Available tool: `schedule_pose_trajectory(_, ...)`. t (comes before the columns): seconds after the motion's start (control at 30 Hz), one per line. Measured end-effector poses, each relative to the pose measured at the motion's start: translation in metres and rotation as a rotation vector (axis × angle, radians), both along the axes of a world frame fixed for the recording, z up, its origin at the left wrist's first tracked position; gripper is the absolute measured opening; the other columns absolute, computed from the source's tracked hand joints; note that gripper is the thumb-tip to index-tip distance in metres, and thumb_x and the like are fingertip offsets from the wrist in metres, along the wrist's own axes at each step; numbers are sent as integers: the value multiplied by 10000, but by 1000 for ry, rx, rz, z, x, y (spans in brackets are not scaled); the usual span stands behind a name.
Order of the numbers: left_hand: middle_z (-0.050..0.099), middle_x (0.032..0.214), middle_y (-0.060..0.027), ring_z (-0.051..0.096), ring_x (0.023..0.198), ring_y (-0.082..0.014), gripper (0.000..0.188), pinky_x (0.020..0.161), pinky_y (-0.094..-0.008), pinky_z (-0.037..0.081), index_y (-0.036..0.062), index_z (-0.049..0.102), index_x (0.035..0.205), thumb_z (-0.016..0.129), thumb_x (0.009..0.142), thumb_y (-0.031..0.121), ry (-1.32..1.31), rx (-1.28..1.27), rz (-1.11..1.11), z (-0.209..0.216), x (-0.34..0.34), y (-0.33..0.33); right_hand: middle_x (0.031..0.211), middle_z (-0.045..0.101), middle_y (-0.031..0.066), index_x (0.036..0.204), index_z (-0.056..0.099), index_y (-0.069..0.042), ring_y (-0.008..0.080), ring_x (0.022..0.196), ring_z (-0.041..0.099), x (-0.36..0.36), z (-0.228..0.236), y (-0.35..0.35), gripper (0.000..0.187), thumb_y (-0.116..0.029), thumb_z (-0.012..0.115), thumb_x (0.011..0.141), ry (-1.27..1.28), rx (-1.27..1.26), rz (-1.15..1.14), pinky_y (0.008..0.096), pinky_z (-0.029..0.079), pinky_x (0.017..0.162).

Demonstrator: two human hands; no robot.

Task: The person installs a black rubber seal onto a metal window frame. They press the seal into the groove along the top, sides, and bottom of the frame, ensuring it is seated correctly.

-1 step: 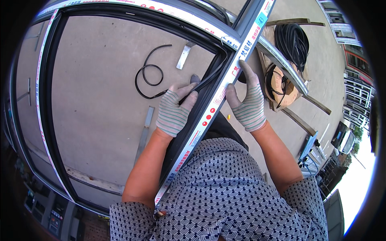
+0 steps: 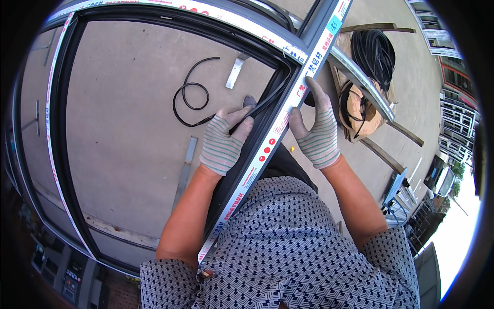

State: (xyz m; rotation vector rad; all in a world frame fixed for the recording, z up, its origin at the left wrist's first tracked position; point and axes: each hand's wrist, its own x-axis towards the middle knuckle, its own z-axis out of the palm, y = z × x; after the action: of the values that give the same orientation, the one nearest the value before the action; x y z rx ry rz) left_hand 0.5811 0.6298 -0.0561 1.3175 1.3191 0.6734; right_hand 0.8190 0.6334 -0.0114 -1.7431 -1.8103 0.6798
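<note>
My left hand [image 2: 225, 138], in a white glove with green stripes, pinches a thin black rubber sealing strip [image 2: 256, 109] against the inner edge of a large window frame [image 2: 257, 164]. Part of the strip runs up along the frame towards its corner, while its loose tail [image 2: 191, 84] curls over the floor inside the opening. My right hand [image 2: 318, 131], gloved alike, has thumb and forefinger spread, their tips against the frame's outer edge. Its other fingers are partly hidden. Printed protective film in white, red and blue covers the frame's face.
A wooden pallet [image 2: 378, 154] to the right carries a coil of black strip [image 2: 374, 59] and a cardboard-wrapped roll [image 2: 360, 110]. A metal bar [image 2: 363, 82] slants across it. A bent metal piece [image 2: 236, 71] lies inside the frame. Beyond stand a white vehicle [image 2: 443, 180] and stacked frames [image 2: 457, 123].
</note>
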Motion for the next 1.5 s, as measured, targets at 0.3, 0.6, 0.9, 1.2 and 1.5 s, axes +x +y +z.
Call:
schedule_pose_trajectory(0.3, 690, 1195, -166, 691, 1100, -271, 306, 978, -357, 550, -3, 759, 1269, 736, 1008, 154, 20, 108, -36, 9, 11, 8, 1430, 601, 246, 1609, 353, 71, 307, 1308, 641, -7, -6, -2, 757, -44, 718, 955, 150, -31, -93, 421, 516, 1124)
schedule_pose_trajectory(0.6, 655, 1223, -149, 678, 1110, -254, 290, 942, -343, 570, 11, 756, 1262, 748, 981, 82, 5, 205, -66, 2, 15, 7, 1373, 611, 228, 1646, 226, 85, 280, 1222, 669, -21, 6, 10, 883, -47, 733, 935, 222, -74, -192, 421, 541, 1075)
schedule_pose_trajectory(0.9, 638, 1194, -135, 672, 1057, -242, 291, 891, -348, 573, 36, 773, 1241, 767, 952, 66, -11, 163, -53, 6, 19, 8, 1283, 622, 208, 1622, 239, 78, 252, 1103, 681, -37, 16, 20, 917, -76, 774, 893, 251, -140, -300, 390, 592, 955)
schedule_pose_trajectory(1.2, 614, 1184, -131, 649, 1043, -246, 236, 892, -354, 561, 30, 774, 1173, 783, 939, 56, -9, 160, -64, 0, 23, 11, 1137, 597, 209, 1492, 263, 66, 287, 998, 672, -51, 16, 36, 904, -122, 823, 808, 401, -252, -389, 406, 596, 886)
schedule_pose_trajectory(1.5, 627, 1127, -124, 642, 991, -261, 268, 848, -372, 545, 36, 796, 1153, 813, 885, 39, -33, 234, -28, -3, 29, 12, 1141, 602, 165, 1553, 199, 18, 223, 940, 679, -58, 1, 32, 941, -55, 793, 827, 190, -207, -463, 370, 616, 829)
